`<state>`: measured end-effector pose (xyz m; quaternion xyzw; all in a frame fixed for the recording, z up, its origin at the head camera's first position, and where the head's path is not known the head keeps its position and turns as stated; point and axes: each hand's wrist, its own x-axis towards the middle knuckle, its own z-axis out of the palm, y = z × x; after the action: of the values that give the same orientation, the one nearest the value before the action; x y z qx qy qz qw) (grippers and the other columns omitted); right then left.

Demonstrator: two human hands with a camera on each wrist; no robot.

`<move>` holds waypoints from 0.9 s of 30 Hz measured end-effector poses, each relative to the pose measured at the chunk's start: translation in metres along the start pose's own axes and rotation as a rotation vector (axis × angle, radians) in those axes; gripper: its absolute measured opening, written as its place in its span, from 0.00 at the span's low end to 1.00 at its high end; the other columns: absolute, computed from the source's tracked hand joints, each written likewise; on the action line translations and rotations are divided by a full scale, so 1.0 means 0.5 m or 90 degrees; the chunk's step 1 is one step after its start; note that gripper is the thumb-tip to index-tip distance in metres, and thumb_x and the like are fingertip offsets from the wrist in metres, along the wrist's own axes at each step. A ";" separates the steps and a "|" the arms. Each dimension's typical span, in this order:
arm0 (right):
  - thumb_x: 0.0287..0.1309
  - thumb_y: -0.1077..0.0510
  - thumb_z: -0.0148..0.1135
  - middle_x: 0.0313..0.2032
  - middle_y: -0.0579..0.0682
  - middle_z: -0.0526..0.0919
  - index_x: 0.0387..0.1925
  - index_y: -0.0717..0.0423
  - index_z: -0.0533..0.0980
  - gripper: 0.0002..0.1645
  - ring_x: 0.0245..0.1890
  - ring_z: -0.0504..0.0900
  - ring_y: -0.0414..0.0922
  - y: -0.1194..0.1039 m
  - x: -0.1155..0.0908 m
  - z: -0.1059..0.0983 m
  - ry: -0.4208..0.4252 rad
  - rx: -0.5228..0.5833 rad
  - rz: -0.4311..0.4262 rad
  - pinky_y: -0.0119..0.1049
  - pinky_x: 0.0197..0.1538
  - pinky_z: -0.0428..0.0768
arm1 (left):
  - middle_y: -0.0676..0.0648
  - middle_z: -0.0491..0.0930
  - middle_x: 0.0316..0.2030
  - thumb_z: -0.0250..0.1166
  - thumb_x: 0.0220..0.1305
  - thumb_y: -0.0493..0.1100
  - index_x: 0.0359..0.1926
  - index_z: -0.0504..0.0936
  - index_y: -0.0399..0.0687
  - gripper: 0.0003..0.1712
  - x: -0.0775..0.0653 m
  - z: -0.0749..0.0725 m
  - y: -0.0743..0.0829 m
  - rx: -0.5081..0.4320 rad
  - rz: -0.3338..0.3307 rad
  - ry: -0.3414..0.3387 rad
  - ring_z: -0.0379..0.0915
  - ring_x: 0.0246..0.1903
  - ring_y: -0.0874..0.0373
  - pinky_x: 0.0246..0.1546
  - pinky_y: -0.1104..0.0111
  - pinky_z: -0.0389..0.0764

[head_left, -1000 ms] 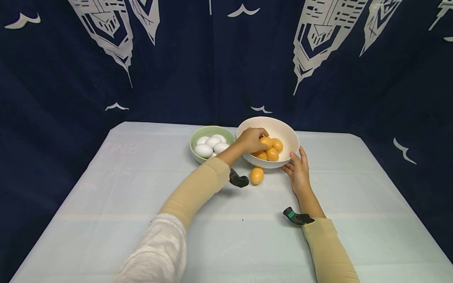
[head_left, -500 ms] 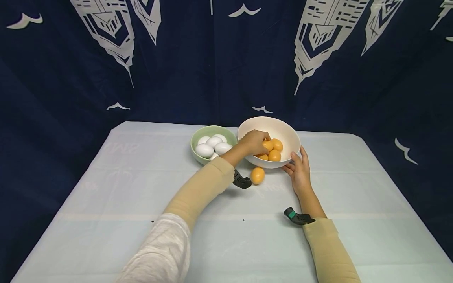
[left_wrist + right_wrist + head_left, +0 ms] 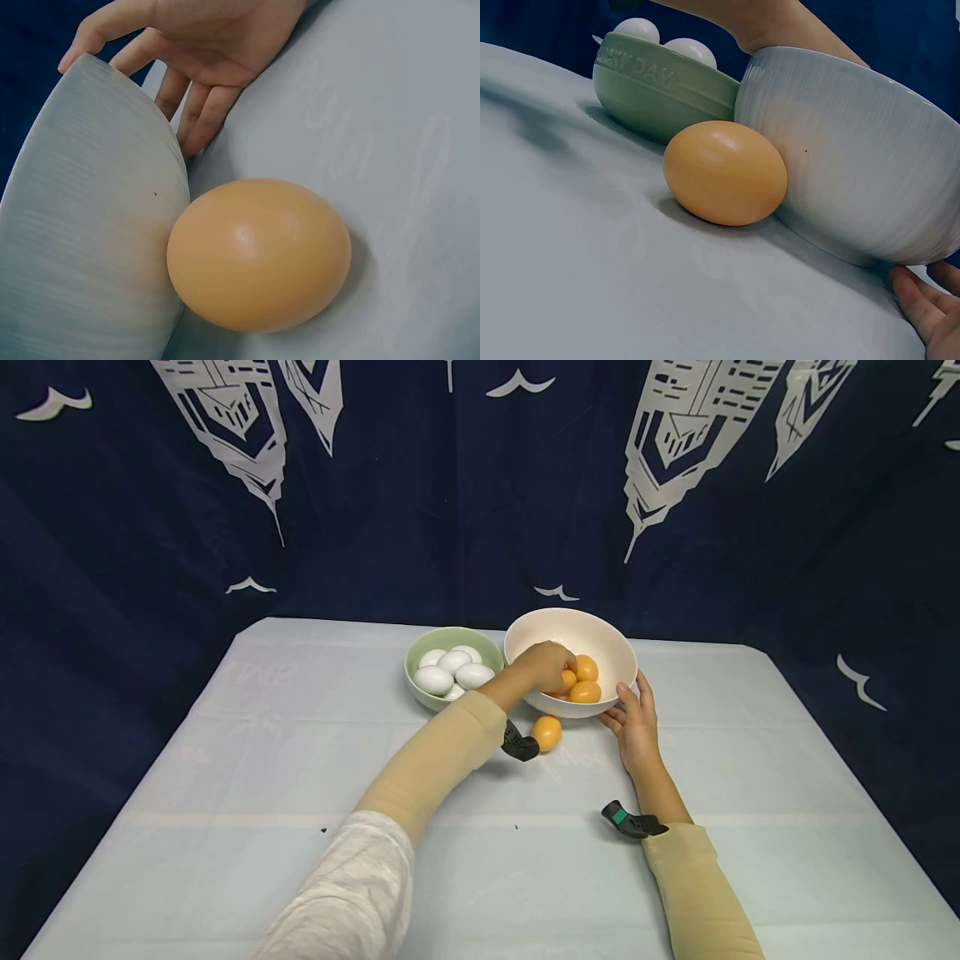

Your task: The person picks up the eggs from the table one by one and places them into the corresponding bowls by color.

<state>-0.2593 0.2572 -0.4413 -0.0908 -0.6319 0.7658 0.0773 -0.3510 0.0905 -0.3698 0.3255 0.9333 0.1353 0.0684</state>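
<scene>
Inside the white bowl (image 3: 617, 660), my left hand (image 3: 546, 665) has its fingers curled round an orange egg (image 3: 569, 680); part of that egg and the fingertips are hidden. More orange eggs (image 3: 586, 692) lie beside it in the bowl. My right hand (image 3: 637, 723) holds the bowl's right side, thumb and index finger at the rim and other fingers low beneath the wall. The bowl leans slightly. In front of it, a single orange egg (image 3: 259, 255) lies on the table, close against the bowl's outer wall.
A green bowl (image 3: 656, 86) of several white eggs (image 3: 433, 680) stands just left of the white bowl. The pale cloth-covered table (image 3: 225, 760) ends at a dark blue curtain (image 3: 390, 527). Black wrist mounts (image 3: 634, 822) sit on both forearms.
My left hand has moved slightly right and lower within the white bowl, and the eggs there have shifted. My right hand stays at the bowl's side.
</scene>
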 end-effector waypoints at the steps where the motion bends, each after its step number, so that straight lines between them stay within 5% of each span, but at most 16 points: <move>1: 0.71 0.44 0.49 0.73 0.58 0.52 0.77 0.39 0.41 0.42 0.43 0.79 0.39 0.000 0.000 0.000 -0.001 0.000 -0.001 0.27 0.46 0.79 | 0.55 0.81 0.52 0.67 0.58 0.41 0.56 0.83 0.54 0.23 0.000 0.000 0.001 0.005 0.000 -0.005 0.71 0.53 0.60 0.58 0.71 0.66; 15: 0.71 0.44 0.49 0.72 0.57 0.52 0.77 0.39 0.42 0.42 0.41 0.79 0.38 0.001 0.001 -0.001 -0.006 0.003 -0.001 0.28 0.46 0.79 | 0.54 0.80 0.53 0.66 0.58 0.41 0.59 0.80 0.52 0.25 -0.003 0.002 0.002 0.000 -0.013 0.005 0.70 0.49 0.62 0.56 0.72 0.67; 27: 0.71 0.44 0.49 0.72 0.57 0.54 0.77 0.40 0.42 0.41 0.43 0.78 0.41 0.001 0.002 -0.001 0.000 -0.010 -0.003 0.28 0.46 0.79 | 0.51 0.81 0.50 0.60 0.65 0.43 0.54 0.82 0.50 0.17 -0.029 0.004 0.001 -0.045 -0.013 0.167 0.75 0.50 0.59 0.54 0.71 0.71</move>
<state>-0.2600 0.2579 -0.4421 -0.0900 -0.6382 0.7605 0.0789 -0.3390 0.0826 -0.3711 0.2928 0.9323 0.2084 -0.0414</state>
